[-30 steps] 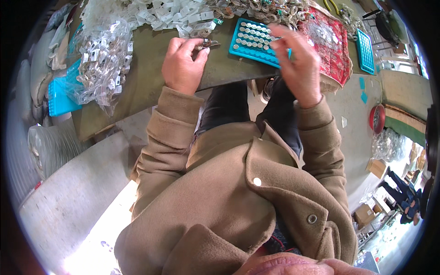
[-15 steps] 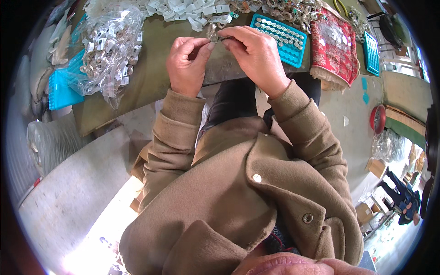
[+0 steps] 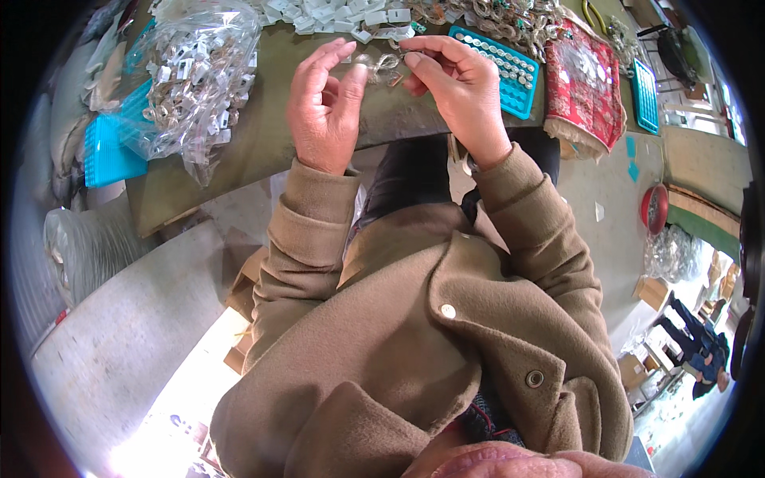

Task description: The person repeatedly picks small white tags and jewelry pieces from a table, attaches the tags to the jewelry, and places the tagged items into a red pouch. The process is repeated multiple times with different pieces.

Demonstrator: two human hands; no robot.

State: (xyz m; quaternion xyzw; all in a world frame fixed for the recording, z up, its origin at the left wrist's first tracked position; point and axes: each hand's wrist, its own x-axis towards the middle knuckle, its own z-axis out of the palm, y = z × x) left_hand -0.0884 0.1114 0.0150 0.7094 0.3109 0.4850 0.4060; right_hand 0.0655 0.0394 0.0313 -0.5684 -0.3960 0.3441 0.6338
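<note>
In front of me, over the near part of the table, a small bundle of clear coiled cord [image 3: 386, 67] is between my two hands. My right hand [image 3: 462, 88] pinches its right side with thumb and forefinger, the other fingers curled in. My left hand [image 3: 328, 107] has its thumb and fingers spread apart, the thumb tip close to the bundle's left end. Whether the thumb touches it I cannot tell. Beside my right hand is a blue tray [image 3: 519, 102] with rows of round whitish pieces in its upper part.
White plastic pieces [image 3: 343, 14] are heaped at the far edge, beside a pile of coiled cords [image 3: 518, 22]. A clear bag [image 3: 203, 80] of white parts stands left, near blue trays [image 3: 111, 151]. Right are a red patterned cloth [image 3: 586, 103] and another blue tray [image 3: 645, 95]. Another person [image 3: 705, 350] is far right.
My left hand has opened away from the bundle, its fingers spreading. My right hand has shifted slightly right and still pinches. More of the coiled cord shows now.
</note>
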